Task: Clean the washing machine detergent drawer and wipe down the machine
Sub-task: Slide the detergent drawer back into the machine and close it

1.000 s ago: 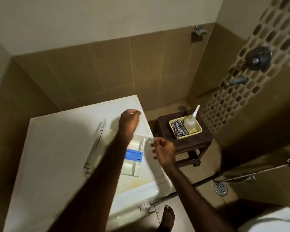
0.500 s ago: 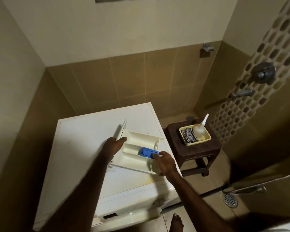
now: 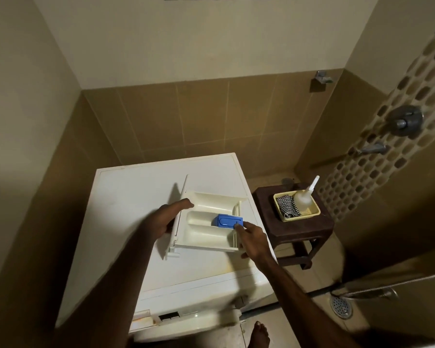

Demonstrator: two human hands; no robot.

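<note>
Both my hands grip the detergent drawer (image 3: 206, 222) on top of the washing machine (image 3: 126, 209): my left hand (image 3: 166, 219) clasps its front panel end, my right hand (image 3: 253, 241) curls round the rear end, thumb against the blue insert (image 3: 226, 220). It is cream plastic with scooped compartments, lying open side up. Its long axis runs left to right across the lid, front panel to my left. Right of the machine, a dark stool (image 3: 299, 229) carries a yellow tray (image 3: 314, 213).
</note>
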